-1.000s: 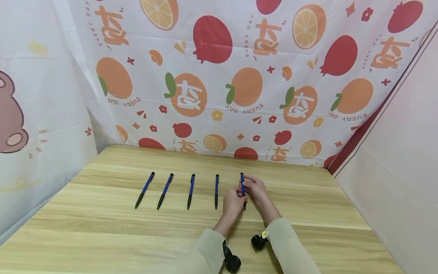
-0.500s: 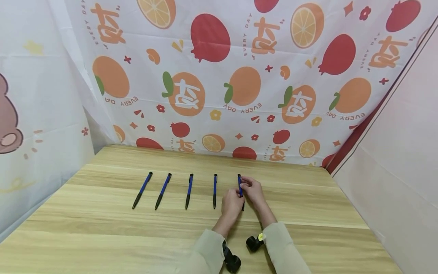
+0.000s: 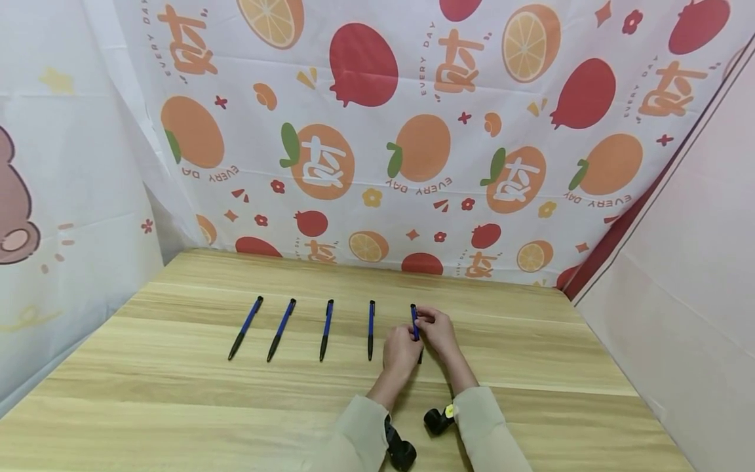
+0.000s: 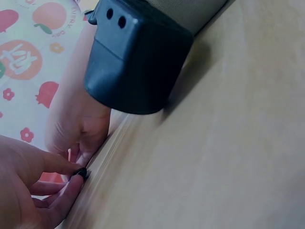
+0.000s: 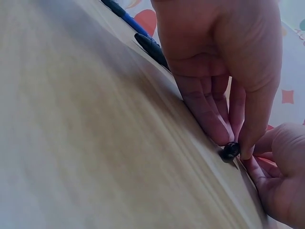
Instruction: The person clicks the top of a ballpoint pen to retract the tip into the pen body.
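In the head view, a blue pen with a black end lies at the right end of a row of similar pens. My left hand pinches its lower part between thumb and fingers and covers much of the grip. Higher up, the thumb and fingers of my right hand hold the barrel from the right. The pen's black tip shows between the left fingers in the left wrist view. From the right wrist view, that dark end sits close to the tabletop, between the left thumb and fingers.
Several blue pens with black grips, one of them the nearest pen, lie spaced out to the left on the wooden table. A fruit-printed curtain hangs along the table's back edge. Black wrist cameras sit at both cuffs.
The held pen has shifted slightly toward me, its top end now a little lower. Both hands keep hold of it, and the other pens stay in place. The head view turned slightly.
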Tool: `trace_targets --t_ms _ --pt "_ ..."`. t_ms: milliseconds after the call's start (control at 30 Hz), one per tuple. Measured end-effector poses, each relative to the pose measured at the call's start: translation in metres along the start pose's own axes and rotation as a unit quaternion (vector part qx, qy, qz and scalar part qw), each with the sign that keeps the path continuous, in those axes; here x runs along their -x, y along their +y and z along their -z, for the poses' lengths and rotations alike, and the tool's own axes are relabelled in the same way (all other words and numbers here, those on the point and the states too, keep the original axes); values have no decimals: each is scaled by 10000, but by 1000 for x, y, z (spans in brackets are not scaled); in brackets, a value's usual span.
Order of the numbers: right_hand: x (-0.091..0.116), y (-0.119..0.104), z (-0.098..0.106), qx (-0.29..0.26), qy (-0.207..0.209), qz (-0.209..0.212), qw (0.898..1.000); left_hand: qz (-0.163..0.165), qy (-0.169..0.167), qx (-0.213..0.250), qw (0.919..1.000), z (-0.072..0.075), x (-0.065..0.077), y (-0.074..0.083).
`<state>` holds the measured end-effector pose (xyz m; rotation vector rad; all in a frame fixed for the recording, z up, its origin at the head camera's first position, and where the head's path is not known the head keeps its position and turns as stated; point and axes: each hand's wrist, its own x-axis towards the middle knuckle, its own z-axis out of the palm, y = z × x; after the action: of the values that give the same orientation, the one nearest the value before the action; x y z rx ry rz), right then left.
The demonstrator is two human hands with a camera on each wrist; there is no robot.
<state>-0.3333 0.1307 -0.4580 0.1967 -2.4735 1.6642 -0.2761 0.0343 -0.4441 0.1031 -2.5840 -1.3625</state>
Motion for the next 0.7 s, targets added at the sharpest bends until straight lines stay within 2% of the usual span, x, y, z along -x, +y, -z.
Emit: trace_targets --t_ms 233,433,600,700 --pt "2 1 1 -229 153 -73 9996 68 -66 173 9998 0 -1 -3" --pt "5 2 5 -569 477 -560 9957 351 -159 865 9955 0 0 -3" --pt "4 -1 7 -1530 627 -820 9828 650 -158 1568 9854 3 -4 -1" --pt "4 -5 11 -2144 660 -1008 9693 720 -197 2164 9734 7 -7 3"
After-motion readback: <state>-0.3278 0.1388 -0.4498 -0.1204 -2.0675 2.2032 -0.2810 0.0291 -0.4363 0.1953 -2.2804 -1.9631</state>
